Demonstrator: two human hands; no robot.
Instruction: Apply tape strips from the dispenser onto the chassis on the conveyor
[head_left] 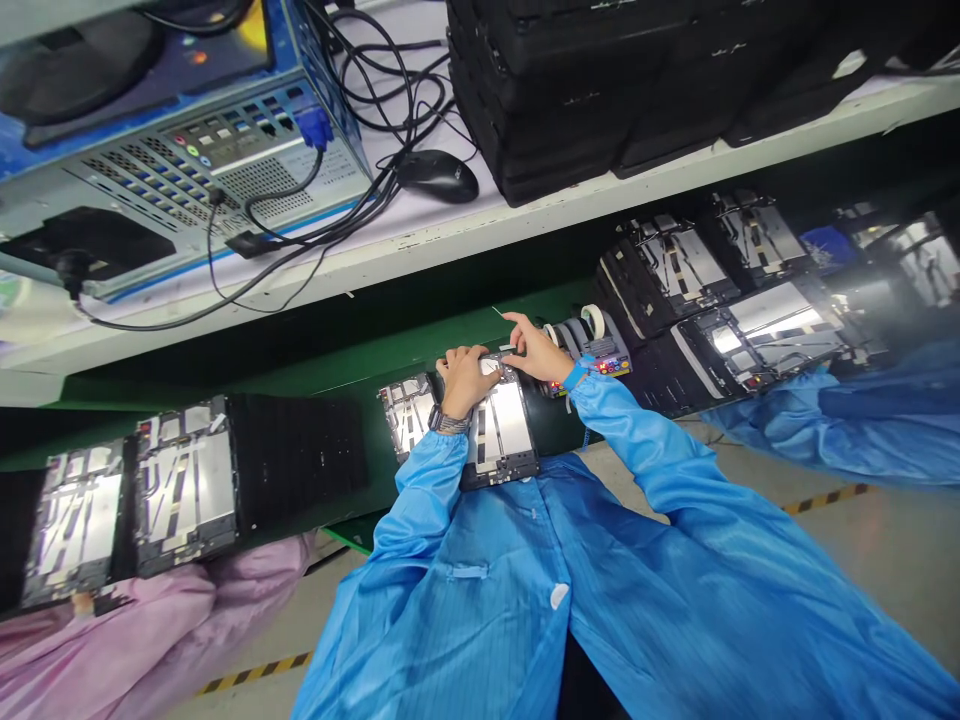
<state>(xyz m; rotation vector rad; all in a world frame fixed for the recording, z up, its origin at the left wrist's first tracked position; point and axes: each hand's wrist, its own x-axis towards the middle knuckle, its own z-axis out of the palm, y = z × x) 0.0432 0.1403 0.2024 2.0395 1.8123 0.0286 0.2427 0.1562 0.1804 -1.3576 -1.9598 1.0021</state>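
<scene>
An opened tablet [504,425] with silver battery plates and a black frame lies in front of me, its near edge against my blue smock. My left hand [466,380] grips its upper left part, fingers bent over the top edge and thumb pointing right. At its upper right corner is my right hand [534,348], thumb and fingers pinched close to the frame. A thin pale sliver [498,312] sticks out past the right fingers; its kind is too small to tell. Just left of my left wrist lies another opened tablet [405,410].
Tape rolls [594,320] sit by a grey device with red digits [619,366] on the right. Stacks of opened tablets [667,265] stand farther right, others [187,480] at left. A shelf [420,240] overhead carries a computer, cables and black stacks. Co-workers' sleeves [172,620] flank me.
</scene>
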